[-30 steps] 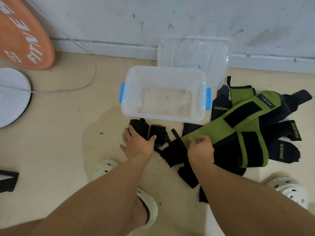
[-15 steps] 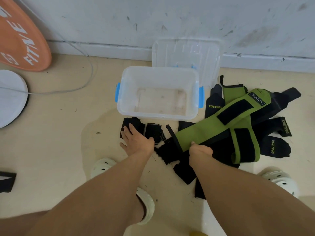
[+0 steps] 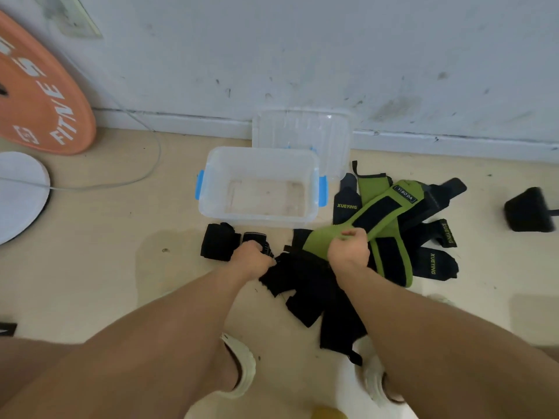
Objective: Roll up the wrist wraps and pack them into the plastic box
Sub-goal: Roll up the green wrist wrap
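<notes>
A clear plastic box (image 3: pixel 211 189) with blue latches stands open on the floor, nothing inside it. To its right lies a heap of wrist wraps, green (image 3: pixel 390 204) and black (image 3: pixel 432 264). My right hand (image 3: pixel 349 249) is shut on the near end of the green wrap and lifts it off the heap. My left hand (image 3: pixel 251 258) grips a small rolled black wrap (image 3: pixel 255 238) just in front of the box. A second rolled black wrap (image 3: pixel 217 244) lies to its left. More flat black wraps (image 3: pixel 305 285) spread between my forearms.
The box lid (image 3: pixel 302 131) leans against the wall behind the box. An orange weight plate (image 3: pixel 39 98) and a white disc (image 3: pixel 18 195) sit at left with a grey cable (image 3: pixel 151 167). A black dumbbell end (image 3: pixel 527 210) is at far right. My feet in pale clogs (image 3: pixel 242 367) stand below.
My right hand has closed on the green wrap's end and raised it. My left hand has shifted right from the left roll onto the small roll. The view has pulled back.
</notes>
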Motion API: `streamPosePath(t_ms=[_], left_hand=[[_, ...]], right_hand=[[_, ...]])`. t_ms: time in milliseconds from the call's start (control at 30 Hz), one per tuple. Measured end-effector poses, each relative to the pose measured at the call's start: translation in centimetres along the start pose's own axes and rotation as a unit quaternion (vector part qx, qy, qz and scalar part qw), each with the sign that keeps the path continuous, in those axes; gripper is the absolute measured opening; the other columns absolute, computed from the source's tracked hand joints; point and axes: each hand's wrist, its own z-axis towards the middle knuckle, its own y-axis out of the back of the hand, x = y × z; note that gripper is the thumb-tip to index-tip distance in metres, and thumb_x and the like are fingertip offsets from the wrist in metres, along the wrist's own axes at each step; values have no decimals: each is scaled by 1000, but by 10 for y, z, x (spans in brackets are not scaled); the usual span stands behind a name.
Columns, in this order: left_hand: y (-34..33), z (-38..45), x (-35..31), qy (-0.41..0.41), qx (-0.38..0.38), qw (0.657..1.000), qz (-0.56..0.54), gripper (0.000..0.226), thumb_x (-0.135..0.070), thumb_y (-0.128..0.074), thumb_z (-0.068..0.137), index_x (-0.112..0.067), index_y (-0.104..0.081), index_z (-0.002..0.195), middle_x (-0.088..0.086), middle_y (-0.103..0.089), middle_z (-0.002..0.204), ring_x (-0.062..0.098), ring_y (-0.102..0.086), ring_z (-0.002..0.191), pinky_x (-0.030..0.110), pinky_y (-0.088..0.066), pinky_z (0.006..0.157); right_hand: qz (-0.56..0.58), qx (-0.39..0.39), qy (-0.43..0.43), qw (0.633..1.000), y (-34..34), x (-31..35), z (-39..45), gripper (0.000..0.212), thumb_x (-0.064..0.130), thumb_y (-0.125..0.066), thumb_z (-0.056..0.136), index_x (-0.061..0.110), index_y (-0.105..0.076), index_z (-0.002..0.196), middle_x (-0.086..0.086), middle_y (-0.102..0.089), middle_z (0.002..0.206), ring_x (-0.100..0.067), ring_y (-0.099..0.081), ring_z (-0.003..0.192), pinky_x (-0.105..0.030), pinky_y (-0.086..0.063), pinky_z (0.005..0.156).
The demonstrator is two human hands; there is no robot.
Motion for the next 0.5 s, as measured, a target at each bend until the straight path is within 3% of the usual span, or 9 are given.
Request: streamPosePath(t_ms=[100, 233, 367, 500], left_hand=[[10, -22, -32, -71, 47, 996, 12, 56, -12, -77, 91, -8, -53, 141, 12, -59, 138, 29, -59, 124, 37, -50, 106], [29, -66, -85, -187, 8, 981, 46, 62, -10, -79, 88, -17, -52, 143, 4, -62, 132, 22, -59, 116, 29, -47, 95], [50, -117, -134, -288, -25, 955, 67, 78, -15, -85, 83, -23, -46, 150, 1, -54, 146, 23, -54, 129, 35, -45, 107], [69, -161, -168, -354, -43, 934, 23, 75, -18, -84, 86, -26, -45, 150, -4, -52, 146, 17, -52, 132, 34, -47, 105]], right_hand=[[-33, 17, 104, 994, 43, 28, -8, 17, 14, -55, 103, 20, -55, 119, 6, -58, 87, -13, -59, 72, -32, -53, 60], [-57, 38, 199, 978, 102, 71, -25, 12, 23, -63, 102, 20, -66, 113, 11, -65, 90, -4, -60, 76, -23, -47, 61], [-33, 58, 232, 970, 155, 121, -46, 3, 25, -72, 95, 27, -71, 95, 4, -75, 92, -19, -73, 85, -42, -62, 86], [28, 67, 274, 959, 210, 163, -80, 2, 24, -74, 94, 24, -72, 93, 2, -76, 89, -14, -68, 69, -38, -63, 82]])
